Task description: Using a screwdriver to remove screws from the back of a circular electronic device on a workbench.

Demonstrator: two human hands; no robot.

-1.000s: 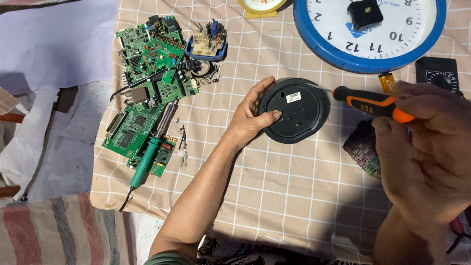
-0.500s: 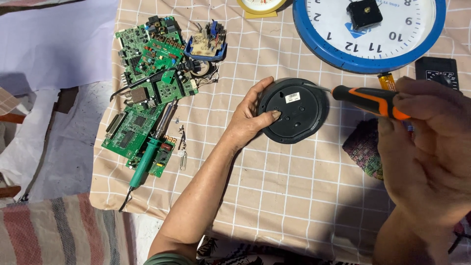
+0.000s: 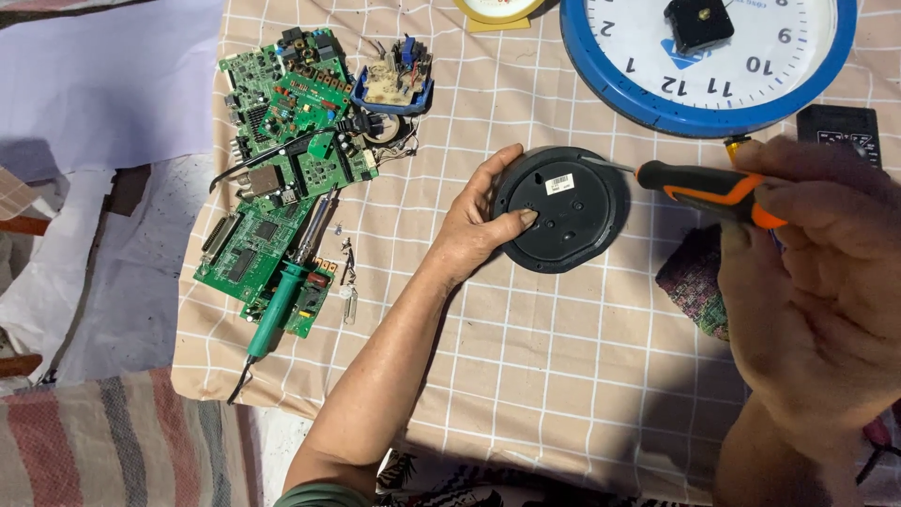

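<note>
Checked cloth (image 3: 563,376) under circuit boards (image 3: 282,178)

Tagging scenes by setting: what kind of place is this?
Likely a small electronics repair bench: green circuit boards, a soldering iron, and a screwdriver worked at a round black housing on a checked tablecloth.
</note>
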